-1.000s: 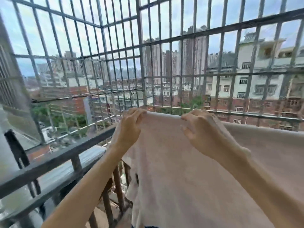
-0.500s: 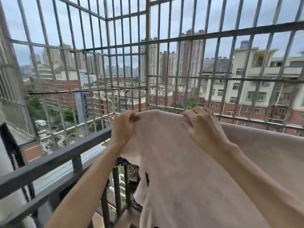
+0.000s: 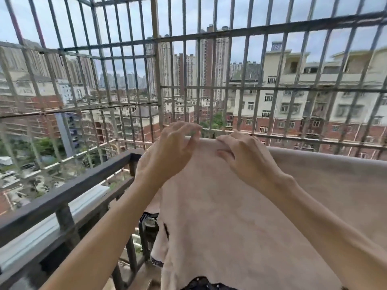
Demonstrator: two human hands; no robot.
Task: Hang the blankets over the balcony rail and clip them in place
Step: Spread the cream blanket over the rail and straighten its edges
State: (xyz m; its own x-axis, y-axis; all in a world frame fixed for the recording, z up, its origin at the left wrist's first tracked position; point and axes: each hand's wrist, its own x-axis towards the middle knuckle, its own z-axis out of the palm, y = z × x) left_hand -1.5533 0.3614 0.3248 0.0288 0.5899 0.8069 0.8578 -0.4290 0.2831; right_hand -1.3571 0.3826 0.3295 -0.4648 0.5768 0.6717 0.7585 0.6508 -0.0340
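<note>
A pale pink blanket (image 3: 240, 222) hangs over the balcony rail, its top fold running right along the rail line. It has a dark patterned trim (image 3: 156, 262) at its lower left edge. My left hand (image 3: 167, 151) hovers at the blanket's top left corner with fingers spread, thumb close to the cloth edge. My right hand (image 3: 249, 162) rests on the top fold just to the right, fingers curled into the cloth. The bare dark rail (image 3: 62, 197) continues to the left. No clip is in view.
A metal security grille (image 3: 159, 84) closes the balcony ahead and to the left, just beyond the rail. A pale ledge (image 3: 52, 225) runs below the left rail. Upright balusters (image 3: 67, 220) stand beneath the rail. City buildings lie outside.
My left hand has let go of the blanket's corner and opened its fingers. Both hands have shifted slightly right along the top fold, and the view has turned a little left.
</note>
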